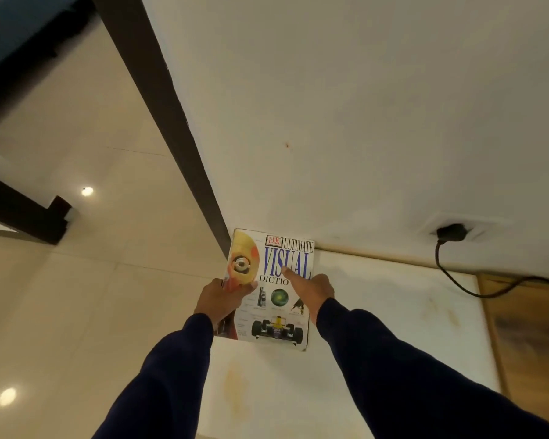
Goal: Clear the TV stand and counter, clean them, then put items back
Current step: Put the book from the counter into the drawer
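Note:
A large white book, titled Ultimate Visual Dictionary, lies flat at the far left corner of the pale marble counter, its top edge against the wall. My left hand grips the book's left spine edge, thumb on the cover. My right hand rests on the cover with its index finger stretched out straight over the blue title. Both arms wear dark blue sleeves.
A black plug sits in a wall socket, and its cable runs down across the counter's back right. A wooden panel borders the counter on the right. Glossy tiled floor and a dark skirting strip lie left.

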